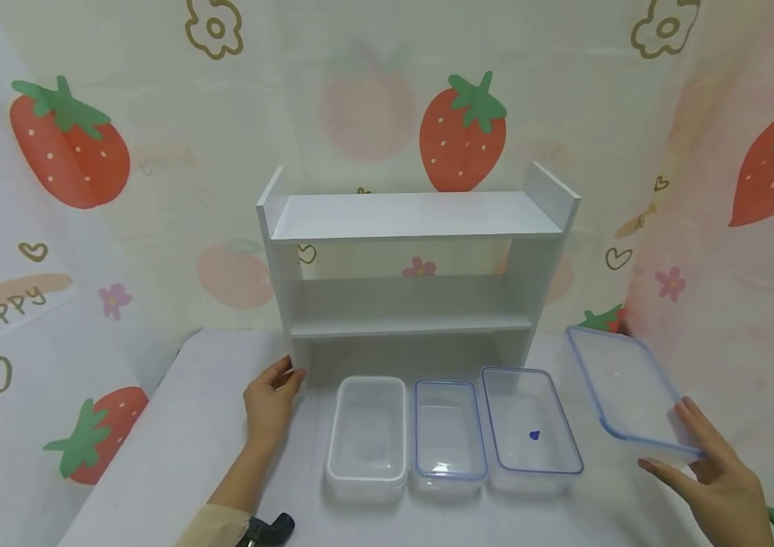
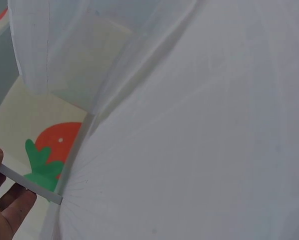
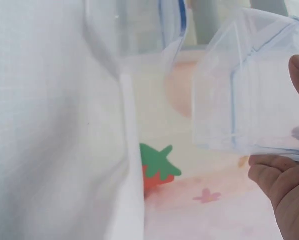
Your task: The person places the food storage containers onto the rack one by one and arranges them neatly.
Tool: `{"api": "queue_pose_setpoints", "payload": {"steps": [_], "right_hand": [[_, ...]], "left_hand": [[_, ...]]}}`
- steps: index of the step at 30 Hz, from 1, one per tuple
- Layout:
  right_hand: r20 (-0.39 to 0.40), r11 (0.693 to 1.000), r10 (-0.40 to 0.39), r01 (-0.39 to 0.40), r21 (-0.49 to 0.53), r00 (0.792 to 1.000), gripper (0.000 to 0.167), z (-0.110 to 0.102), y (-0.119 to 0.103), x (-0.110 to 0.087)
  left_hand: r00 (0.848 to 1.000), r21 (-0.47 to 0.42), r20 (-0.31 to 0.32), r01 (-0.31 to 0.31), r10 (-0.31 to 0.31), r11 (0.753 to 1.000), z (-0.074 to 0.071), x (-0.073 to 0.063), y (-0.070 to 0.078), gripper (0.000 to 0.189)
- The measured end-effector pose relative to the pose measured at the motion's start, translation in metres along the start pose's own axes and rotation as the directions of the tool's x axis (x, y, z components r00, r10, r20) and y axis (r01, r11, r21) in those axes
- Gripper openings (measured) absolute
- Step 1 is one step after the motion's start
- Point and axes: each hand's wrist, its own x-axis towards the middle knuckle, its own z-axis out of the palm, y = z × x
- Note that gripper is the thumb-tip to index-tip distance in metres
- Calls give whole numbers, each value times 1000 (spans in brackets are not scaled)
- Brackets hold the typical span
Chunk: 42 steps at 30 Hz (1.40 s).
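My left hand (image 1: 269,406) grips the lower front edge of a white shelf unit's (image 1: 410,311) left side panel. In the left wrist view, the thumb and fingers (image 2: 20,206) lie on opposite sides of that panel's edge (image 2: 32,187). At the right, my right hand (image 1: 725,486) holds a clear plastic food container (image 1: 626,384) with a blue rim, tilted in the air. The right wrist view shows this container (image 3: 214,100) between the thumb and the fingers (image 3: 274,170), clear of the table.
Three clear containers stand side by side before the shelf: one with a whitish rim (image 1: 368,429), a smaller blue-rimmed one (image 1: 450,425) and a larger blue-rimmed one (image 1: 523,410) with a blue spot. White cloth covers the table (image 1: 216,380). Strawberry-print curtains (image 1: 175,152) surround it.
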Motion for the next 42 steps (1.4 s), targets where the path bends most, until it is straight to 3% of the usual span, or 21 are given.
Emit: {"api": "queue_pose_setpoints", "payload": {"steps": [7,24,29,36,42], "right_hand": [[12,999,-51,51,15,999,92,-1,-17,1],[38,974,-215,211,88,976,93,-6,-62,2],[50,962,-233,223,157,971,93,-5,-74,2],[69,974,-219,213,74,973,92,-4,-93,5],[81,970,-232,225,91,969,92,-1,-110,9]], "left_hand": [[1000,-1,27,-16,16,1000,-2,-1,-3,47],[1000,-14,18,-5,5,1000,0,1,1,46],[1000,-10,14,-7,7,1000,0,0,-1,45],[1000,10,8,-5,5,1000,0,2,-2,44],[1000,10,3,14,-14,1000,0,2,-1,42]]}}
